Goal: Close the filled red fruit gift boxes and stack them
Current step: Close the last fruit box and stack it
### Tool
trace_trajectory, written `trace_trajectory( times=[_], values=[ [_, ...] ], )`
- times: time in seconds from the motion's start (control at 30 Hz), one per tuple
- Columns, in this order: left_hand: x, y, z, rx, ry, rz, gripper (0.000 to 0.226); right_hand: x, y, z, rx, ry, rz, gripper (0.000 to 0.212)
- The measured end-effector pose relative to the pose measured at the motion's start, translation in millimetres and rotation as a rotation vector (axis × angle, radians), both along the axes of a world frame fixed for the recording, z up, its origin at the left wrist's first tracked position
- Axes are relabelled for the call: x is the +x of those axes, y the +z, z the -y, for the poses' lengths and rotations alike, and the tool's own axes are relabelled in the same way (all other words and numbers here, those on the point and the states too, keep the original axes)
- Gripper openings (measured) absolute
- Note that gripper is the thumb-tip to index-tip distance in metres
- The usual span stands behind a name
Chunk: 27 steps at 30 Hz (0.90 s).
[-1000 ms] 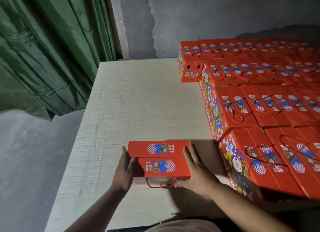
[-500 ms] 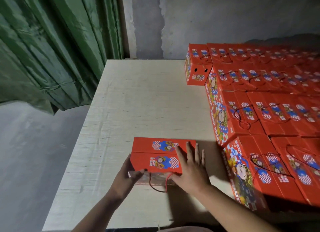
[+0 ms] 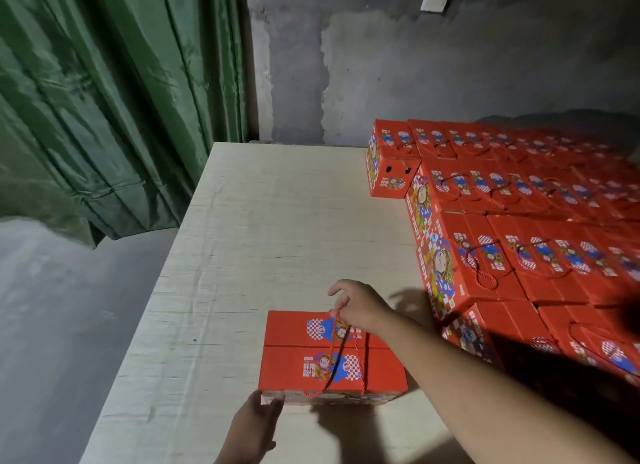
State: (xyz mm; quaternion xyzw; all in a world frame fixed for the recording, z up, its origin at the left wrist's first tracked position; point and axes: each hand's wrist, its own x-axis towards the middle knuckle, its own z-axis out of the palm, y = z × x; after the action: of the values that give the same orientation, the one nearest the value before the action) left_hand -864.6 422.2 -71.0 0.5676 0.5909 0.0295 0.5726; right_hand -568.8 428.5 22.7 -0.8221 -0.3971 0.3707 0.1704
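A red fruit gift box lies on the pale table near its front edge, both top flaps folded shut. My right hand hovers over the box's far edge and pinches its red rope handle, which is pulled up across the lid. My left hand touches the box's near left corner with straight fingers. To the right, a large stack of closed red gift boxes fills that side of the table.
A green curtain hangs at the left beyond the table edge, with grey floor below it. A rough grey wall rises behind the table.
My right hand left the lid and lifted the rope handle up over the box top. The left hand slid down to the near left corner. The camera view shifted.
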Motion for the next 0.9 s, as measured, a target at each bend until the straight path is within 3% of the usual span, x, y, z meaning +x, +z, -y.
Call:
trace_trajectory(
  times=[0.17, 0.3, 0.37, 0.5, 0.6, 0.73, 0.9],
  values=[
    [6.8, 0.2, -12.6, -0.010, -0.033, -0.063, 0.039, -7.8, 10.2, 19.6, 0.130, -0.057, -0.056, 0.045],
    [16.3, 2.9, -20.7, -0.007, -0.029, -0.068, 0.029, -4.0, 40.1, 28.9, 0.217, -0.191, -0.314, 0.035],
    [23.1, 9.4, -25.3, -0.043, 0.034, 0.019, 0.041, -8.1, 63.8, 28.1, 0.206, -0.157, -0.395, 0.048],
    [39.6, 30.6, -35.7, -0.086, 0.122, 0.188, 0.078, -27.5, 102.1, 27.6, 0.182, 0.004, -0.292, 0.051],
    [54.7, 48.0, -40.8, -0.104, 0.134, 0.331, 0.088, -33.5, 119.3, 33.0, 0.283, -0.150, -0.343, 0.044],
    [75.0, 65.1, -26.1, -0.142, -0.094, 0.437, 0.080, -28.3, 133.4, 43.9, 0.402, -0.237, -0.312, 0.026],
    [90.8, 58.4, 0.8, 0.085, -0.477, 0.513, 0.113, -16.4, 125.3, 61.4, 0.441, -0.355, -0.312, 0.031]
  ],
)
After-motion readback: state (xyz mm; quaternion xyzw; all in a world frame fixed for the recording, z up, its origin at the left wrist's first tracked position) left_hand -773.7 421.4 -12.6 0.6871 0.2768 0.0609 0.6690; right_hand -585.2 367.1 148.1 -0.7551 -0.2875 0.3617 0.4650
